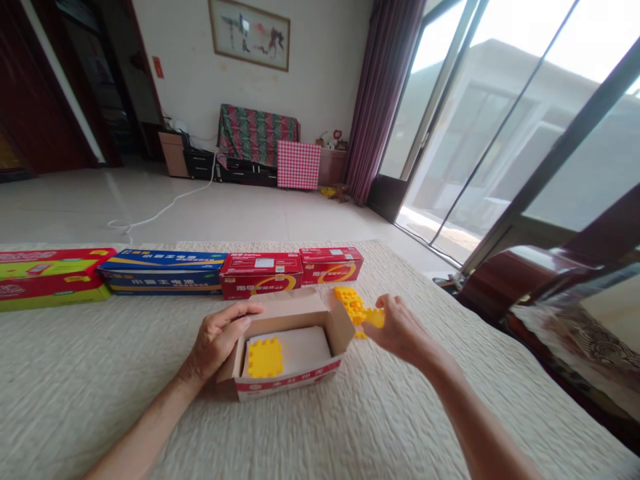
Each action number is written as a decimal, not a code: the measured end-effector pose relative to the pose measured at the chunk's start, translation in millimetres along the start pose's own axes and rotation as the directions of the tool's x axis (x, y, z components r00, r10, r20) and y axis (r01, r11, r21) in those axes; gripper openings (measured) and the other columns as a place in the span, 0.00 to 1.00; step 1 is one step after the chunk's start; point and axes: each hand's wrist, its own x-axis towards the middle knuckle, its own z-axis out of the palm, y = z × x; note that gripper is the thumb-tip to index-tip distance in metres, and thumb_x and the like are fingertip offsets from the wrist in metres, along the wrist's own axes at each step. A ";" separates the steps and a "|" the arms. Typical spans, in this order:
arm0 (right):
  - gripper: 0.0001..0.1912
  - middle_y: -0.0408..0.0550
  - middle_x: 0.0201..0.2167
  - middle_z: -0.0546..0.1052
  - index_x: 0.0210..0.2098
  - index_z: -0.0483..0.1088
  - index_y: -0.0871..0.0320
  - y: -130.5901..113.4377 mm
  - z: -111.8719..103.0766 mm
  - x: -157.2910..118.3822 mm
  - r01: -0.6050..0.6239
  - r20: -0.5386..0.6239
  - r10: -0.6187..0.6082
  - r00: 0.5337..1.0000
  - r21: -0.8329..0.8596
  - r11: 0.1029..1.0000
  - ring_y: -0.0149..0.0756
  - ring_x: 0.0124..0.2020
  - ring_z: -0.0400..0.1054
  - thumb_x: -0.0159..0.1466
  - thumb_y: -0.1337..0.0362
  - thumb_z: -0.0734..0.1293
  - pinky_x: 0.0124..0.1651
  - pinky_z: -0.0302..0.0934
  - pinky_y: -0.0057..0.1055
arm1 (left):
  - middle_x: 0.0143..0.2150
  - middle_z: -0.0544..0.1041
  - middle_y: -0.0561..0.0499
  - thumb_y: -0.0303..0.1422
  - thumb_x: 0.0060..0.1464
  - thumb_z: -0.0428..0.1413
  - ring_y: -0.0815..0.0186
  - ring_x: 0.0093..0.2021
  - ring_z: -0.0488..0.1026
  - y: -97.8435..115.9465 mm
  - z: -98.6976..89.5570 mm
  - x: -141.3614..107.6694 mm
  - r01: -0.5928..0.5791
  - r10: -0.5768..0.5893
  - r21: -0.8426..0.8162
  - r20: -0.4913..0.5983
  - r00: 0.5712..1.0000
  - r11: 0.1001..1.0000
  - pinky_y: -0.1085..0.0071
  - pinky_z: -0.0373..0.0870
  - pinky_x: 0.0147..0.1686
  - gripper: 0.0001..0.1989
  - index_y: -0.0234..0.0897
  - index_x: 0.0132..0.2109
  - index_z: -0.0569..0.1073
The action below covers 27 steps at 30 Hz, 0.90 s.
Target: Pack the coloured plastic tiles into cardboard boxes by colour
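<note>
An open cardboard box (290, 385) stands on the cream textured cover, its flaps folded out. Inside it, one yellow notched tile (265, 358) lies on a pale grey surface. My left hand (215, 337) grips the box at its left back corner, thumb and fingers closed on the flap. To the right of the box, my right hand (397, 328) pinches another yellow notched tile (375, 317) between thumb and fingers. Just beside that lies a small heap of yellow notched tiles (349, 303), partly hidden behind the box's right flap.
Behind the box stand two red boxes (261, 275), a blue box (163, 272) and a red-and-green box (50, 277) in a row. Dark wooden furniture (520, 280) is at the right, near glass doors (480, 133). A white cable (175, 200) crosses the floor beyond.
</note>
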 end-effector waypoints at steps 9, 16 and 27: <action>0.15 0.49 0.37 0.71 0.39 0.62 0.55 -90.3 -64.0 -25.9 0.314 -0.128 -0.288 0.949 0.320 0.894 0.36 0.34 0.67 0.57 0.56 0.65 0.35 0.64 0.36 | 0.43 0.79 0.50 0.35 0.53 0.50 0.59 0.46 0.73 8.9 3.2 0.5 -0.028 0.028 -0.001 -0.023 0.999 1.000 0.68 0.66 0.48 0.13 0.36 0.40 0.77; 0.08 0.49 0.37 0.67 0.34 0.61 0.57 -123.2 -20.7 -30.0 0.389 0.065 -0.403 0.913 0.165 0.906 0.37 0.33 0.66 0.58 0.61 0.63 0.35 0.61 0.36 | 0.41 0.79 0.49 0.33 0.53 0.50 0.61 0.43 0.74 6.5 5.1 0.4 -0.054 0.054 -0.024 -0.020 0.998 0.998 0.70 0.67 0.45 0.13 0.35 0.41 0.77; 0.11 0.51 0.38 0.68 0.35 0.63 0.56 -109.3 -43.2 -23.1 0.361 -0.194 -0.352 0.916 0.010 0.933 0.39 0.34 0.64 0.59 0.55 0.63 0.33 0.59 0.35 | 0.41 0.80 0.50 0.33 0.52 0.50 0.61 0.44 0.74 9.2 5.2 0.8 -0.074 0.073 -0.007 -0.038 0.997 0.997 0.70 0.67 0.45 0.13 0.35 0.40 0.77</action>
